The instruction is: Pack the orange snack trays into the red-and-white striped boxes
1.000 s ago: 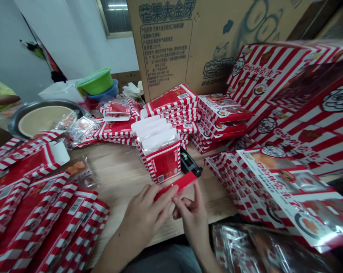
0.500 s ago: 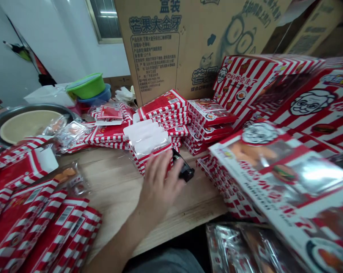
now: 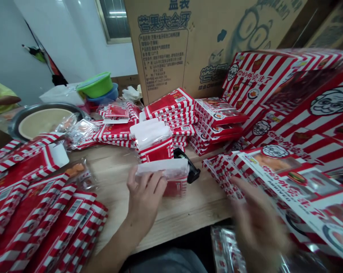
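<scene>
While our left hand (image 3: 144,201) grips a white packet (image 3: 161,168) over a red box (image 3: 175,188), a filled box (image 3: 155,149) stands behind, flat boxes (image 3: 54,223) pile at eight o'clock, and our right hand's (image 3: 258,223) fingers blur past telling.

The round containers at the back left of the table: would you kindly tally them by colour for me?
Green plastic bowl: 1
Blue plastic bowl: 1
Dark-rimmed round tray with a beige inside: 1
Total: 3
</scene>
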A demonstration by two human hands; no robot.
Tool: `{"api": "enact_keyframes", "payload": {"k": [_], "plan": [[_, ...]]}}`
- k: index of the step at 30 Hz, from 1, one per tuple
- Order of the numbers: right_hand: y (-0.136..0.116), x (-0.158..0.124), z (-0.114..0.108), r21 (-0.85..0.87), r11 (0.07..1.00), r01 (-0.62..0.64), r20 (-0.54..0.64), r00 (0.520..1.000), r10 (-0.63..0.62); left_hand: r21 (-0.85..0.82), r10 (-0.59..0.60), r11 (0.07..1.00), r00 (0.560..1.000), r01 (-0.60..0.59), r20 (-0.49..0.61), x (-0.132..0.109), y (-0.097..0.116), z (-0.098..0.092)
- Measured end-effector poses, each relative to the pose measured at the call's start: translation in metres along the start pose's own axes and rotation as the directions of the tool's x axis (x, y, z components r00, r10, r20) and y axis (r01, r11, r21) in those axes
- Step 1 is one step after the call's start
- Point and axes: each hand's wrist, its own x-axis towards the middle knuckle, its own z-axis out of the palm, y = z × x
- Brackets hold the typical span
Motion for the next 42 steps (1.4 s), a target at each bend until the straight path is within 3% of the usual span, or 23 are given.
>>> {"api": "enact_keyframes", "payload": {"k": [4, 6, 10, 12, 14, 16, 18, 20, 21, 23, 25, 27, 29, 31, 34, 37, 40, 42], "plan": [[-0.001, -0.012, 0.048, 0.234, 0.972, 0.002, -0.016, 1.0, 0.002, -0.143, 0.031, 0.989, 0.999, -0.029, 0.014, -0.011, 0.004, -0.013], [0.0, -0.016, 0.061, 0.287, 0.958, -0.002, -0.05, 0.999, 0.017, -0.167, 0.004, 0.986, 1.0, 0.0, 0.024, -0.011, 0.006, -0.014], [-0.002, -0.009, 0.055, 0.32, 0.947, 0.039, 0.027, 0.998, -0.051, -0.26, -0.087, 0.962, 0.996, 0.079, -0.02, -0.014, 0.003, -0.014], [-0.005, -0.002, 0.047, 0.34, 0.94, -0.001, 0.08, 0.996, -0.028, -0.352, -0.251, 0.915, 0.961, 0.197, -0.113, -0.021, -0.006, -0.012], [-0.009, 0.003, 0.045, 0.382, 0.919, -0.1, 0.108, 0.992, 0.063, -0.518, -0.455, 0.77, 0.89, 0.371, -0.039, -0.033, -0.017, -0.007], [-0.012, 0.004, 0.046, 0.469, 0.852, -0.232, 0.126, 0.973, 0.195, -0.706, -0.522, 0.487, 0.819, 0.515, 0.237, -0.044, -0.03, -0.001], [-0.013, 0.005, 0.049, 0.574, 0.74, -0.349, 0.18, 0.936, 0.302, -0.82, -0.398, 0.158, 0.795, 0.55, 0.457, -0.052, -0.04, 0.005], [-0.014, 0.005, 0.05, 0.629, 0.644, -0.434, 0.276, 0.9, 0.337, -0.858, -0.278, -0.099, 0.814, 0.503, 0.509, -0.056, -0.048, 0.009], [-0.014, 0.005, 0.05, 0.644, 0.615, -0.456, 0.315, 0.89, 0.33, -0.859, -0.227, -0.185, 0.83, 0.477, 0.51, -0.056, -0.051, 0.009], [-0.013, 0.006, 0.048, 0.668, 0.586, -0.459, 0.346, 0.888, 0.302, -0.837, -0.11, -0.27, 0.849, 0.476, 0.517, -0.05, -0.056, 0.005], [-0.013, 0.005, 0.046, 0.705, 0.564, -0.431, 0.342, 0.902, 0.262, -0.81, 0.04, -0.245, 0.84, 0.533, 0.541, -0.038, -0.06, -0.002], [-0.013, 0.005, 0.043, 0.721, 0.567, -0.399, 0.331, 0.916, 0.225, -0.785, 0.195, -0.148, 0.796, 0.601, 0.573, -0.023, -0.062, -0.009], [-0.016, 0.006, 0.04, 0.696, 0.611, -0.377, 0.329, 0.924, 0.196, -0.766, 0.256, -0.051, 0.75, 0.641, 0.61, -0.009, -0.063, -0.013], [-0.022, 0.009, 0.037, 0.642, 0.678, -0.358, 0.336, 0.926, 0.171, -0.767, 0.225, -0.009, 0.748, 0.642, 0.624, -0.001, -0.06, -0.014], [-0.031, 0.015, 0.034, 0.546, 0.773, -0.324, 0.315, 0.934, 0.17, -0.818, 0.119, 0.031, 0.81, 0.575, 0.574, -0.001, -0.056, -0.014], [-0.036, 0.02, 0.032, 0.448, 0.854, -0.265, 0.285, 0.948, 0.145, -0.858, 0.115, 0.145, 0.853, 0.493, 0.509, -0.008, -0.056, -0.018], [-0.036, 0.024, 0.032, 0.387, 0.906, -0.17, 0.305, 0.951, 0.048, -0.875, 0.174, 0.175, 0.86, 0.452, 0.479, -0.014, -0.057, -0.022], [-0.035, 0.026, 0.032, 0.395, 0.905, -0.159, 0.314, 0.949, 0.029, -0.856, 0.108, 0.161, 0.854, 0.491, 0.51, -0.017, -0.056, -0.022]]}}
